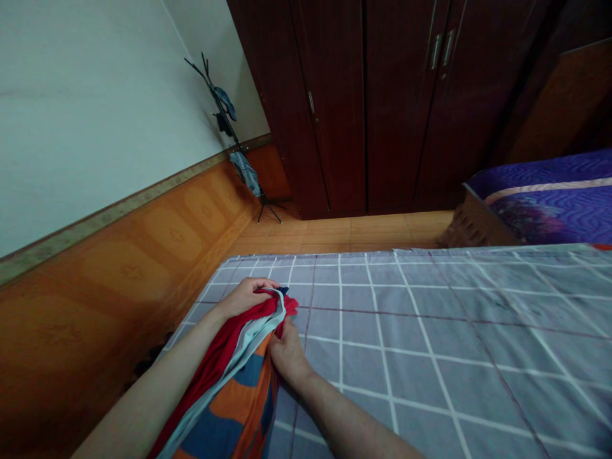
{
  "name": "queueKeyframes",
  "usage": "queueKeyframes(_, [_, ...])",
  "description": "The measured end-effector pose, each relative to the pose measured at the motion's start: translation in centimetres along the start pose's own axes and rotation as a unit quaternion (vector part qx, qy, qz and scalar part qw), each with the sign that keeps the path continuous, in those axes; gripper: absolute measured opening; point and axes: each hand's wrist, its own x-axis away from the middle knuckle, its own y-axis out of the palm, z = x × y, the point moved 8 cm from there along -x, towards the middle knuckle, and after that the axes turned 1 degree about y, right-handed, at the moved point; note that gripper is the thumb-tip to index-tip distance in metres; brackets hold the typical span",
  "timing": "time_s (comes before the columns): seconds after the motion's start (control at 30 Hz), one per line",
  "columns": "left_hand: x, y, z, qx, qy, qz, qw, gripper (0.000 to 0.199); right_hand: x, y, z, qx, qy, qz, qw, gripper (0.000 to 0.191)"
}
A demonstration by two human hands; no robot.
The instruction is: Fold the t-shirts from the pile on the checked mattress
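Note:
A bundle of cloth in red, pale blue and an orange-and-blue pattern (229, 405) runs from the bottom of the view up to both hands. My left hand (249, 296) grips its upper left edge, with the fingers curled over the red and pale blue layers. On the right side my right hand (289, 354) is closed on the orange edge, its fingertips partly hidden behind the fabric. A small red tip and a dark blue bit stick out between the hands. Beneath lies a grey sheet (363, 331) with white and dark red check lines.
A dark wooden wardrobe (392, 115) stands at the back. To its left is a black coat stand (224, 108) with some clothes on it. A purple-covered bed (564, 191) is at the right. Along the left runs a wall with orange tiles (157, 255).

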Motion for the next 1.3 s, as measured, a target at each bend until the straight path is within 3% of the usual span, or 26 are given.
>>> queueKeyframes(0.27, [-0.3,0.8,1.2,-0.016,0.030,-0.074,0.997,0.010,-0.1,0.3,-1.1,-0.012,-0.007,-0.006,1.000,0.038])
queueKeyframes(0.47, [0.0,-0.2,0.8,-0.073,0.027,-0.033,0.996,0.015,0.1,0.1,-0.4,-0.006,0.002,-0.004,1.000,0.029])
queueKeyframes(0.8, [0.9,0.6,1.7,-0.105,-0.010,-0.089,0.990,0.013,-0.1,0.4,-1.5,-0.002,-0.003,-0.010,1.000,0.033])
queueKeyframes(1.0, [5.8,-3.6,0.6,-0.100,-0.052,0.017,0.994,0.030,0.0,-0.8,0.4,0.034,0.019,0.014,0.999,0.039])
queueKeyframes(1.13, [10.7,-6.3,0.0,-0.231,-0.099,0.056,0.966,0.020,-0.1,-1.5,1.9,0.054,0.035,0.034,0.997,0.034])
queueKeyframes(1.2, [13.4,-8.4,1.4,-0.327,-0.103,0.110,0.933,0.018,-0.2,-1.6,2.4,0.056,0.036,0.036,0.997,0.033])
queueKeyframes(1.3, [18.1,-12.4,6.2,-0.423,-0.065,0.244,0.870,0.015,-0.3,-1.6,2.9,0.052,0.027,0.032,0.998,0.038])
